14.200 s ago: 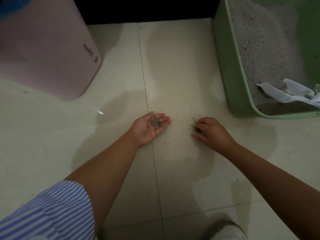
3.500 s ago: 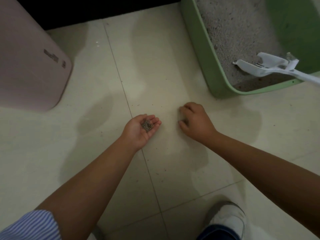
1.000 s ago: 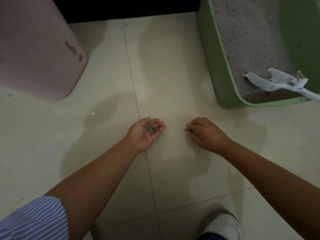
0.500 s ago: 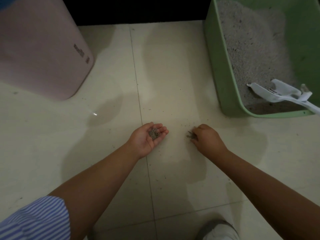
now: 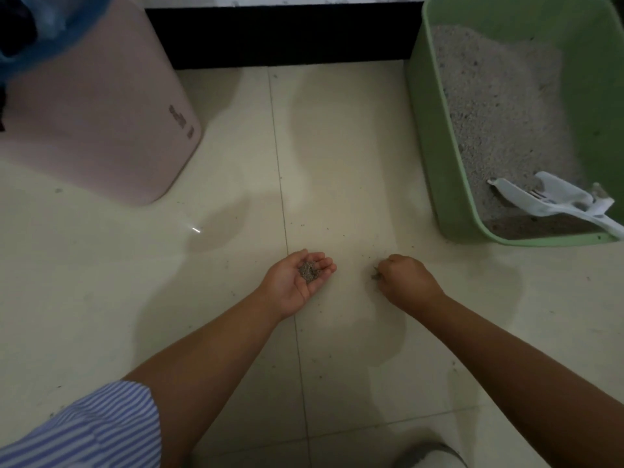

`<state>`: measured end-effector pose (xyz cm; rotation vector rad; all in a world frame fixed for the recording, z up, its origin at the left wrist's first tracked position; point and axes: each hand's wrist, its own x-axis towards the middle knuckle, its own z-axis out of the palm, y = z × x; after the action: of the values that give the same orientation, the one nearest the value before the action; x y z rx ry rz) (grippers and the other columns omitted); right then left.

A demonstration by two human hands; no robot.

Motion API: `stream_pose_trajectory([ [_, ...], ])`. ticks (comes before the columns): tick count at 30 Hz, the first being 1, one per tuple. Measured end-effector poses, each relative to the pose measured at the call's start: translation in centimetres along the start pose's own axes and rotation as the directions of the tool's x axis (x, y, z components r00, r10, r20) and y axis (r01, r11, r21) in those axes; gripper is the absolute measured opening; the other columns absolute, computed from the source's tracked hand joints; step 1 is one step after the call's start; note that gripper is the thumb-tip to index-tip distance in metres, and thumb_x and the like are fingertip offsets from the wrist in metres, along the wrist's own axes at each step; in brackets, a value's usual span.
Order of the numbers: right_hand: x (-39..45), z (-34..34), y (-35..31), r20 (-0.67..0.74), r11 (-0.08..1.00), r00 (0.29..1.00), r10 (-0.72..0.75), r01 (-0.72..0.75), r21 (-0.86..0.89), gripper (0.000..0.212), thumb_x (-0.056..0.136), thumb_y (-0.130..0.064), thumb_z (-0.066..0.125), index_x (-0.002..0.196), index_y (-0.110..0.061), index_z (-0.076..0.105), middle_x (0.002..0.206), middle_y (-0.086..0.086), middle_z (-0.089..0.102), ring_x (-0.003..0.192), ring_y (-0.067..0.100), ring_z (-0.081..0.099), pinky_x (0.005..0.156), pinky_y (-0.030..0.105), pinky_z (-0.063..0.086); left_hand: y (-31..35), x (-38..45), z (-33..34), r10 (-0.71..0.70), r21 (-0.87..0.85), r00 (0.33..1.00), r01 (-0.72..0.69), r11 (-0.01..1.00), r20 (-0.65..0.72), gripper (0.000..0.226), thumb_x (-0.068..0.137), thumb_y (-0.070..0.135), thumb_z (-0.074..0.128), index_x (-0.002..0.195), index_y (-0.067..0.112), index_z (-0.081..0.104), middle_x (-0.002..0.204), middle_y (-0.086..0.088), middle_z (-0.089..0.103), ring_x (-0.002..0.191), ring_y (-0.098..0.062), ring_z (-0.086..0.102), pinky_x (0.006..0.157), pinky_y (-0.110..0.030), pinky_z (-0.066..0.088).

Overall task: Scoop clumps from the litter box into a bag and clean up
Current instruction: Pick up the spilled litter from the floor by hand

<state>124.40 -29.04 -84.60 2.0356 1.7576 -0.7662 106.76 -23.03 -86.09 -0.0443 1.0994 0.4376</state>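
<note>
Here the left hand (image 5: 297, 282) cups litter grains (image 5: 309, 271), right hand (image 5: 403, 282) pinches floor grit (image 5: 374, 275); bin (image 5: 101, 130) label unreadable.

We see a glossy pale tile floor (image 5: 337, 146), faint reflections on it. Beside it, box (image 5: 435, 136): smooth green plastic, holding coarse grey granular litter (image 5: 489, 106). Scoop (image 5: 547, 201) in the box: glossy white plastic. Bin (image 5: 101, 123) left of the box: matt pink plastic. Sleeve (image 5: 94, 430): striped woven cloth.
</note>
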Motion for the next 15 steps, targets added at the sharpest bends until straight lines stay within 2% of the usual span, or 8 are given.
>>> stream_pose_trajectory([
  [2, 0.1, -0.1, -0.4, 0.002, 1.0, 1.0, 0.017, -0.017, 0.001, 0.026, 0.094, -0.015, 0.041, 0.108, -0.001, 0.059, 0.113, 0.016, 0.058, 0.103, 0.03, 0.056, 0.081, 0.029, 0.043, 0.0, 0.0, 0.0, -0.005, 0.01, 1.0, 0.005, 1.0, -0.008, 0.038, 0.101, 0.017, 0.033, 0.079, -0.005, 0.055, 0.056, -0.015, 0.067, 0.058, -0.027, 0.069, 0.061, -0.026, 0.058],
  [5, 0.2, -0.3, -0.9, -0.023, 0.995, 0.997, 0.07, -0.068, 0.068, 0.023, 0.09, -0.015, 0.047, 0.1, -0.002, 0.063, 0.108, 0.019, 0.062, 0.099, 0.031, 0.058, 0.08, 0.031, 0.044, 0.0, 0.0, 0.0, -0.01, 0.018, 1.0, 0.01, 1.0, -0.018, 0.038, 0.101, 0.018, 0.032, 0.081, -0.005, 0.054, 0.055, -0.015, 0.067, 0.076, -0.029, 0.062, 0.073, -0.031, 0.056],
  [7, 0.4, -0.8, -1.0, -0.122, 0.952, 0.979, 0.165, -0.126, 0.279, 0.013, 0.083, -0.012, 0.055, 0.084, -0.003, 0.065, 0.093, 0.02, 0.067, 0.084, 0.029, 0.062, 0.073, 0.03, 0.045, -0.1, 0.0, 0.0, -0.007, 0.011, 1.0, 0.007, 1.0, -0.03, 0.038, 0.101, 0.019, 0.032, 0.082, -0.006, 0.054, 0.056, -0.016, 0.067, 0.079, -0.03, 0.059, 0.078, -0.032, 0.054],
  [9, 0.1, -1.6, -1.5, -0.19, 0.82, 0.951, 0.243, -0.097, 0.564, 0.011, 0.079, -0.005, 0.06, 0.079, 0.002, 0.068, 0.071, 0.015, 0.068, 0.059, 0.013, 0.064, 0.062, 0.022, 0.048, -0.1, 0.0, 0.1, 0.0, -0.004, 0.999, 0.0, 1.0, -0.042, 0.039, 0.101, 0.02, 0.033, 0.084, -0.007, 0.054, 0.058, -0.019, 0.066, 0.079, -0.032, 0.059, 0.09, -0.039, 0.045],
  [10, -0.3, -2.2, -2.0, -0.186, 0.738, 0.956, 0.227, -0.044, 0.673, 0.01, 0.08, -0.003, 0.061, 0.081, 0.003, 0.069, 0.063, 0.01, 0.065, 0.046, 0.001, 0.06, 0.054, 0.015, 0.048, -0.1, -0.1, 0.1, 0.0, -0.005, 0.999, -0.001, 1.0, -0.048, 0.039, 0.101, 0.02, 0.033, 0.084, -0.008, 0.054, 0.061, -0.02, 0.066, 0.079, -0.032, 0.059, 0.092, -0.04, 0.043],
  [12, -1.2, -2.9, -3.0, -0.131, 0.623, 0.984, 0.122, 0.027, 0.782, 0.013, 0.084, -0.003, 0.061, 0.094, 0.002, 0.069, 0.063, 0.004, 0.063, 0.037, -0.006, 0.054, 0.047, 0.004, 0.044, -0.1, -0.2, 0.2, -0.003, 0.006, 0.998, 0.003, 1.0, -0.056, 0.039, 0.101, 0.02, 0.033, 0.084, -0.008, 0.054, 0.07, -0.021, 0.064, 0.079, -0.032, 0.059, 0.093, -0.041, 0.043],
  [14, -1.7, -2.7, -3.2, -0.097, 0.596, 0.993, 0.068, 0.037, 0.802, 0.022, 0.088, -0.006, 0.059, 0.108, 0.001, 0.065, 0.075, 0.009, 0.065, 0.039, -0.008, 0.054, 0.05, 0.002, 0.045, -0.1, -0.2, 0.2, -0.01, 0.02, 0.998, 0.011, 1.0, -0.058, 0.039, 0.101, 0.02, 0.033, 0.084, -0.009, 0.054, 0.07, -0.022, 0.064, 0.078, -0.031, 0.059, 0.091, -0.041, 0.043],
  [15, -1.6, -2.5, -2.7, -0.099, 0.604, 0.991, 0.091, 0.024, 0.797, 0.023, 0.088, -0.006, 0.058, 0.11, 0.002, 0.064, 0.078, 0.011, 0.064, 0.042, -0.009, 0.055, 0.051, 0.002, 0.045, -0.1, -0.2, 0.2, -0.016, 0.025, 0.998, 0.017, 1.0, -0.058, 0.039, 0.101, 0.02, 0.033, 0.083, -0.008, 0.054, 0.065, -0.021, 0.065, 0.078, -0.031, 0.059, 0.09, -0.04, 0.044],
])
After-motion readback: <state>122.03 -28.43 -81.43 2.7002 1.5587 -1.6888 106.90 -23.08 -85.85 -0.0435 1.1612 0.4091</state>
